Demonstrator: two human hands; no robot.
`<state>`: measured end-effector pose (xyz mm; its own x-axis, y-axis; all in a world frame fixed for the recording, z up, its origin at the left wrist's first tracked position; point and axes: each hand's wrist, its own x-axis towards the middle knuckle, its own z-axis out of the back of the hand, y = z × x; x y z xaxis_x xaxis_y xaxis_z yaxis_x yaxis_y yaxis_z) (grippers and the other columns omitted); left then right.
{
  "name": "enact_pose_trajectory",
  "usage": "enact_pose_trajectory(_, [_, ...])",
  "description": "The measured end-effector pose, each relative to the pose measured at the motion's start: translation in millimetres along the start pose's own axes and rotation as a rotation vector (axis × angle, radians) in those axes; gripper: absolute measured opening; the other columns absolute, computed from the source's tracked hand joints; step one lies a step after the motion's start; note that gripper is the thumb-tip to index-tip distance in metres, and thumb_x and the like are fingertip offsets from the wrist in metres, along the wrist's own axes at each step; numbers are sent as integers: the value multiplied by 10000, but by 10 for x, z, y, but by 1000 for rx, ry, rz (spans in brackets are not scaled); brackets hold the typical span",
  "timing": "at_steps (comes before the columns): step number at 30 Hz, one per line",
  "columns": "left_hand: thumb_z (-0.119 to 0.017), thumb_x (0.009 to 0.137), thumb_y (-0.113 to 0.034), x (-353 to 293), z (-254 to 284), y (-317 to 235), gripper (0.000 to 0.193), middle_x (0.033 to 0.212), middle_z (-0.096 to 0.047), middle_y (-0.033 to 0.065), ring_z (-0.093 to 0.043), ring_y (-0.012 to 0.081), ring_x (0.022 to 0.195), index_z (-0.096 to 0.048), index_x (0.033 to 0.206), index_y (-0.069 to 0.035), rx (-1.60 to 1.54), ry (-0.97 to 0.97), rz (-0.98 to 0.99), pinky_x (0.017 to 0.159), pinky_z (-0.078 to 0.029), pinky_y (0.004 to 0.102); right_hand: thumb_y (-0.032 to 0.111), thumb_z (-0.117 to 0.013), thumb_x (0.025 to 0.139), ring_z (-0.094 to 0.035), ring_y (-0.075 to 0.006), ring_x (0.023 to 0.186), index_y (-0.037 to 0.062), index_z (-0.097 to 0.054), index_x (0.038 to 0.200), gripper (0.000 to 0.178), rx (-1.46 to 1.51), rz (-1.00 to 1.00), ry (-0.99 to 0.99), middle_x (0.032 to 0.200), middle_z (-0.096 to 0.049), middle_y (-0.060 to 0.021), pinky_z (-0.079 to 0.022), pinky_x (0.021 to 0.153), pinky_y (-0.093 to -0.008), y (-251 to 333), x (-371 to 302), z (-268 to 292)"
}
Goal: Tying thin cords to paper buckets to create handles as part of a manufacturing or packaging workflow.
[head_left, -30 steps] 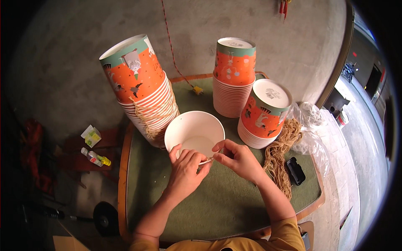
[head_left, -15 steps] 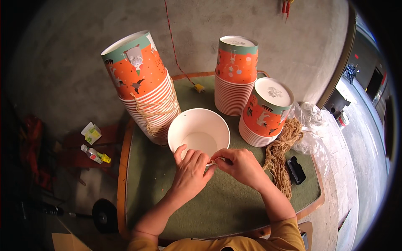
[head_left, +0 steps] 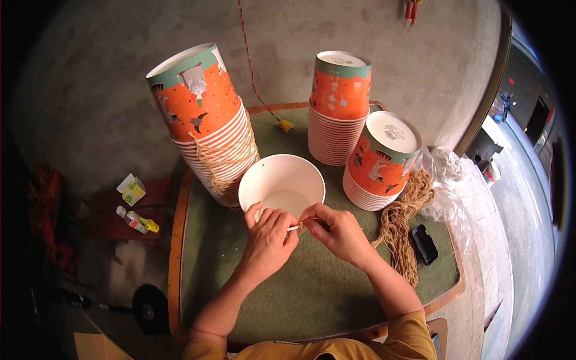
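Observation:
A white-lined paper bucket (head_left: 282, 174) stands mouth up on the green table, close in front of me. My left hand (head_left: 270, 234) grips its near rim, fingers inside the wall and thumb outside. Right beside it, my right hand (head_left: 333, 231) pinches a short bit of twine (head_left: 300, 222) at the rim; most of the twine is hidden by my fingers. Behind the bucket on the left leans a tall stack of upside-down orange and green paper buckets (head_left: 201, 114), with loops of twine (head_left: 225, 156) hanging over its side.
Two more bucket stacks (head_left: 340, 90) (head_left: 384, 159) stand at the back and right. A hank of brown twine (head_left: 405, 222), a black case (head_left: 424, 245) and clear plastic wrap (head_left: 450, 204) lie at the right. A yellow plug (head_left: 286, 126) rests behind. Bottles (head_left: 137, 221) lie on a red bench, left.
The bucket has shifted slightly left and tilted a little. Both hands have moved slightly left and up with its rim, the right fingers now closer to the left ones.

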<state>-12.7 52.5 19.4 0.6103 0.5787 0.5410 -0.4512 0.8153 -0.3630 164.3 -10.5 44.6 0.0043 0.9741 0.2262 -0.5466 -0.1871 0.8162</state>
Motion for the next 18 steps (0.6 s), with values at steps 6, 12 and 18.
enact_pose_trajectory(6, [-682, 789, -55, 5, 14, 9, 186, 857, -595, 18, -594, 203, 916, -553, 917, -95, -11, 0, 1, 1086, -256, 457, 132, -598, 927, -704, -294, 770, 60, -605, 1021, 118, -25, -5, 46, 859, -735, -91, -539, 684, -380, -7, 24, 41])
enact_pose_trajectory(12, [-683, 814, -80, 5, 10, 15, 169, 854, -595, 14, -592, 199, 911, -550, 914, -102, 1, 0, -4, 1077, -260, 464, 99, -600, 919, -700, -298, 757, 67, -582, 1023, 110, -42, 47, 15, 845, -729, -87, -545, 673, -384, -60, 14, -21])
enact_pose_trajectory(18, [-683, 810, -72, 15, -6, 49, 157, 849, -598, 11, -599, 192, 899, -558, 903, -90, -16, -30, 21, 1083, -247, 443, 28, -612, 893, -702, -281, 767, 76, -564, 1025, 148, -110, 304, -130, 830, -713, -68, -554, 645, -359, -284, 48, -193])
